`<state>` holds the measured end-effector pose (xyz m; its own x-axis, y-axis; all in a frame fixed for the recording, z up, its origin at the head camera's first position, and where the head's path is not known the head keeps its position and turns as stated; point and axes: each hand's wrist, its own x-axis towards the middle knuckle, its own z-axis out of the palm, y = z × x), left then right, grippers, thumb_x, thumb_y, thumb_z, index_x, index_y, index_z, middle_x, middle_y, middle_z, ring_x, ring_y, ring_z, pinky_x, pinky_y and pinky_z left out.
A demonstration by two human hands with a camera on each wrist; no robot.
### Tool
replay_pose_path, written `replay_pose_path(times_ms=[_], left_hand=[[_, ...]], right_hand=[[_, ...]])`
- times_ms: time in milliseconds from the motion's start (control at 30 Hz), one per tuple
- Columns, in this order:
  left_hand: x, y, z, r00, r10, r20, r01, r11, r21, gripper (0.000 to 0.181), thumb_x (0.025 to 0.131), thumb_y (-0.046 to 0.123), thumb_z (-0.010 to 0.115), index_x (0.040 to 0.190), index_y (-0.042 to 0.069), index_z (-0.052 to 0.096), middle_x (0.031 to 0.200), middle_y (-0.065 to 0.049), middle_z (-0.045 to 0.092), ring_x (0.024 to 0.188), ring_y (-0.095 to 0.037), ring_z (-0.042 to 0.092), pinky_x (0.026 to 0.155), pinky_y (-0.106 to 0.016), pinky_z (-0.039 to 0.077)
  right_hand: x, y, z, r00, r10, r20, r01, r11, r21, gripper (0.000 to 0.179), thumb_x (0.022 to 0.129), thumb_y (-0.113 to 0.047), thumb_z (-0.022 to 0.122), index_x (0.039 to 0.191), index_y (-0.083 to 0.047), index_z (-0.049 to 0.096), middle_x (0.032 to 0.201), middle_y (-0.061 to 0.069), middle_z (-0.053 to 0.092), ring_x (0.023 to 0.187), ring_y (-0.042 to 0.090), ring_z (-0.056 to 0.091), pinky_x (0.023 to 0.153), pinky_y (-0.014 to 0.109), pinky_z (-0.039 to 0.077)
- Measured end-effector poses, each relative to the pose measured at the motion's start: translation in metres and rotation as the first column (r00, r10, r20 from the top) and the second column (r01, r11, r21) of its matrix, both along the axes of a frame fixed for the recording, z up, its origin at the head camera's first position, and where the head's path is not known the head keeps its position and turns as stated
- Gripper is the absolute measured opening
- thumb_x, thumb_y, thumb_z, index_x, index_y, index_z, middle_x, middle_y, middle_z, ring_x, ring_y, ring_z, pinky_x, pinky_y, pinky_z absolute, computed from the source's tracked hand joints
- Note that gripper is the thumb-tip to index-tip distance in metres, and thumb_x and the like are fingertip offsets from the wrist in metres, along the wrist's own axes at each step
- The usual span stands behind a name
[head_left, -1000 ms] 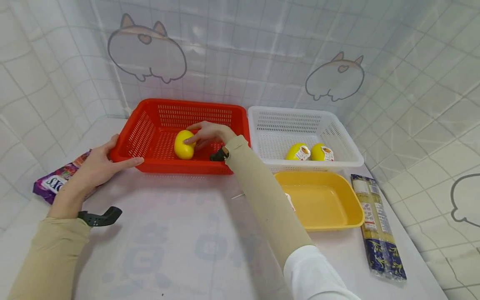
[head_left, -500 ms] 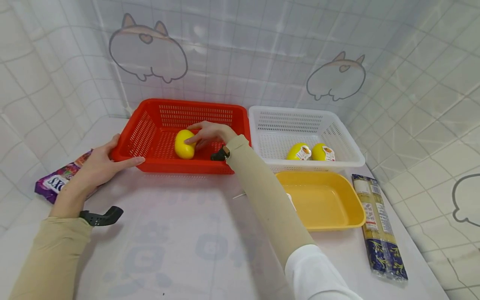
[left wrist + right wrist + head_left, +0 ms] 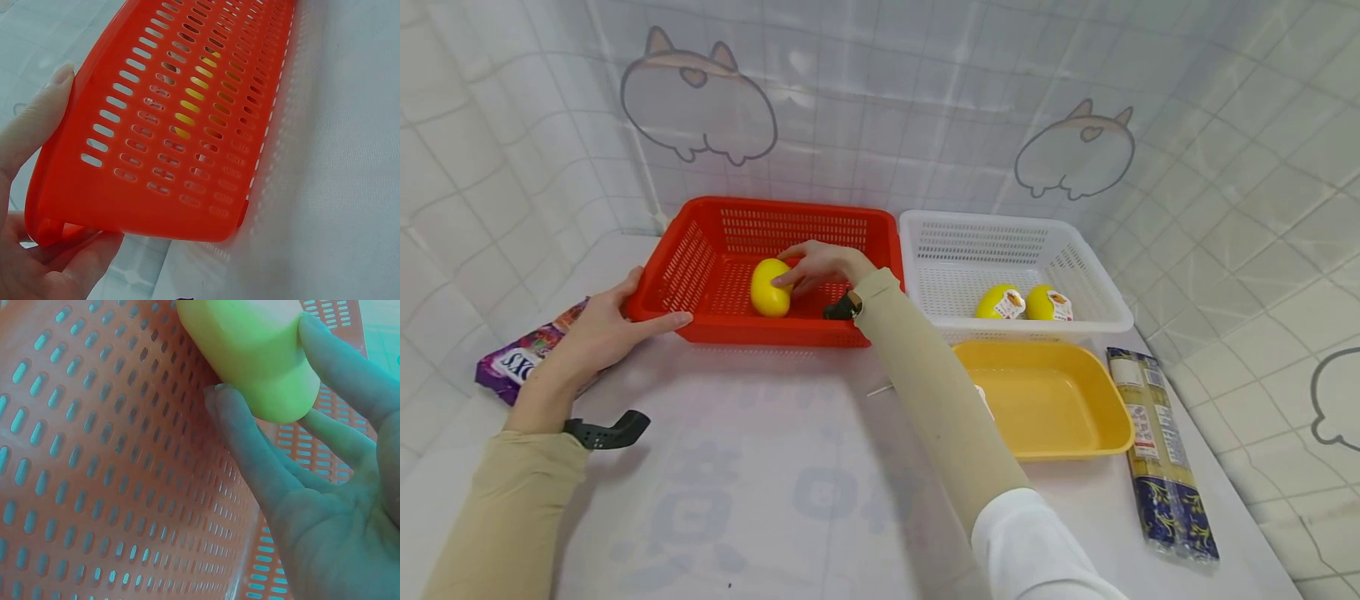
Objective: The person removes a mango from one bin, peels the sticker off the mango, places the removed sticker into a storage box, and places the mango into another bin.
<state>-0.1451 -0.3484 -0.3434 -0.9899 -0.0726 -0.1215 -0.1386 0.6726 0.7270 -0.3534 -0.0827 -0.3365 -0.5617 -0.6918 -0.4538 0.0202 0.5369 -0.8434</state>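
Observation:
A red plastic basket (image 3: 752,332) with slotted walls stands at the back left of the table. My left hand (image 3: 606,329) grips its left corner; in the left wrist view the thumb lies along the rim and the other fingers (image 3: 94,256) are under it. My right hand (image 3: 816,265) reaches inside and holds a smooth yellow oval fruit (image 3: 770,288), thumb and fingers around its right side. In the right wrist view the fruit (image 3: 256,356) is close to the slotted wall, between the fingertips.
A white basket (image 3: 1015,325) with two stickered yellow fruits (image 3: 1000,302) stands to the right. Before it are a yellow tub (image 3: 1045,408), partly behind the right forearm, and a long noodle-like pack (image 3: 1161,454). A purple snack bag (image 3: 520,358) lies behind the left hand.
The whole head view shifts very slightly. Both hands keep their places on the basket and the fruit.

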Motion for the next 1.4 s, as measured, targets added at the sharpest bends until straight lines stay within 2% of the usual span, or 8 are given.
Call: replay_pose_path(times_ms=[100,333,600,967,1233,1400], left_hand=[[0.000,0.001,0.001,1.000,-0.002,0.000,0.002,1.000,0.007,0.114,0.087,0.065,0.064,0.158,0.022,-0.014,0.162,-0.027,0.021,0.137,-0.047,0.029,0.103,-0.071,0.036],[0.000,0.001,0.001,1.000,-0.007,0.003,0.007,1.000,0.012,0.113,0.088,0.064,0.064,0.158,0.021,-0.014,0.161,-0.027,0.022,0.136,-0.046,0.029,0.101,-0.068,0.040],[-0.001,0.000,0.002,1.000,-0.014,0.010,0.013,1.000,0.016,0.112,0.089,0.062,0.064,0.158,0.021,-0.015,0.162,-0.027,0.018,0.138,-0.046,0.027,0.104,-0.071,0.034],[0.001,0.000,0.003,1.000,-0.010,0.001,0.010,1.000,0.017,0.113,0.087,0.064,0.063,0.157,0.023,-0.015,0.164,-0.025,0.017,0.139,-0.046,0.026,0.104,-0.073,0.033],[-0.001,0.000,0.003,1.000,-0.014,0.007,0.014,1.000,0.015,0.113,0.088,0.064,0.063,0.157,0.022,-0.015,0.165,-0.023,0.011,0.140,-0.047,0.024,0.104,-0.074,0.031],[0.000,-0.001,0.002,1.000,-0.009,0.012,0.009,1.000,0.009,0.113,0.088,0.065,0.063,0.157,0.022,-0.016,0.165,-0.024,0.010,0.139,-0.047,0.024,0.104,-0.074,0.032]], right_hand=[[0.000,0.001,0.000,1.000,0.005,-0.006,-0.005,1.000,0.000,0.074,0.089,-0.023,0.076,0.152,-0.011,0.040,0.142,0.007,0.046,0.111,0.026,0.066,0.099,0.035,0.054],[0.000,0.003,0.004,1.000,0.002,0.000,-0.002,1.000,0.023,0.078,0.088,-0.025,0.077,0.153,-0.011,0.037,0.148,0.007,0.042,0.114,0.027,0.066,0.101,0.035,0.053],[0.004,0.003,0.008,1.000,0.004,0.012,-0.005,0.999,0.033,0.073,0.092,-0.022,0.072,0.154,-0.008,0.035,0.147,0.009,0.042,0.122,0.031,0.061,0.106,0.039,0.049],[0.005,0.003,0.013,0.999,-0.020,-0.038,0.023,0.996,0.085,0.077,0.089,-0.028,0.076,0.152,-0.007,0.038,0.134,0.008,0.053,0.120,0.029,0.062,0.101,0.037,0.053],[0.014,0.006,0.026,0.998,-0.018,-0.054,0.026,0.990,0.137,0.072,0.093,-0.025,0.071,0.152,-0.004,0.036,0.140,0.011,0.049,0.126,0.030,0.058,0.106,0.038,0.049],[0.013,0.008,0.026,0.996,-0.031,-0.082,0.044,0.986,0.163,0.071,0.092,-0.029,0.073,0.150,-0.006,0.040,0.138,0.010,0.052,0.127,0.029,0.058,0.106,0.038,0.049]])
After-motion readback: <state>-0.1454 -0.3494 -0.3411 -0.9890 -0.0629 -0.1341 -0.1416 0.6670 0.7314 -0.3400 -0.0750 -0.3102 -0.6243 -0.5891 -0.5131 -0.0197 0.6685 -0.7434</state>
